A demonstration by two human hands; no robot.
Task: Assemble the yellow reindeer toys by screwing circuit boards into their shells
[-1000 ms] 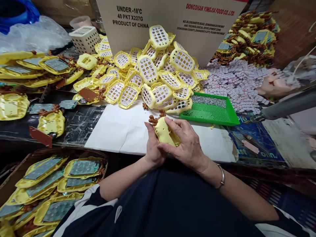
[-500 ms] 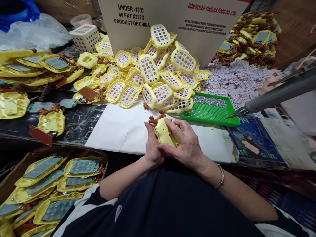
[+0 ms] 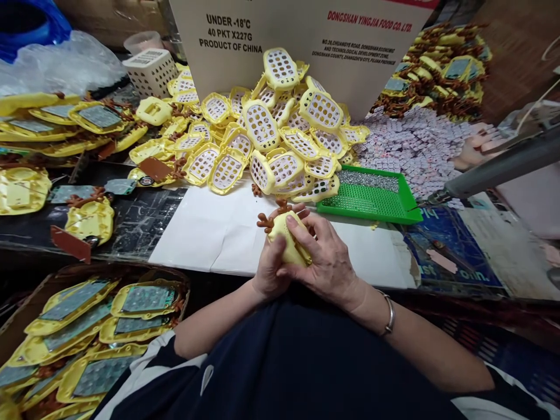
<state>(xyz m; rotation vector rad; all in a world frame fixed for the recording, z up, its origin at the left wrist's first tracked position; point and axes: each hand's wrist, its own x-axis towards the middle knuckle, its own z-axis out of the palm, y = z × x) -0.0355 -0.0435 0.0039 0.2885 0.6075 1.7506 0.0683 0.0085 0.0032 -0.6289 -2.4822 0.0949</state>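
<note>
Both of my hands hold one yellow toy shell [image 3: 285, 236] with small brown antlers, just above the near edge of a white sheet [image 3: 210, 230]. My left hand [image 3: 268, 269] cups it from below and the left. My right hand [image 3: 326, 256] lies over its right side, fingers curled across the top. A metal bracelet sits on my right wrist. Behind the sheet rises a heap of yellow perforated covers [image 3: 271, 140].
A green tray [image 3: 371, 201] of tiny metal screws sits right of the heap, and beside it a grey power screwdriver [image 3: 499, 169] and another person's hand [image 3: 475, 149]. A pile of small pale pads [image 3: 415, 143], a cardboard carton [image 3: 297, 35] and boxes of yellow shells with circuit boards [image 3: 87, 326] surround me.
The shell has turned in my hands, with its antlers now pointing more to the left, and my right fingers have curled further over it. The grey screwdriver has shifted at the right.
</note>
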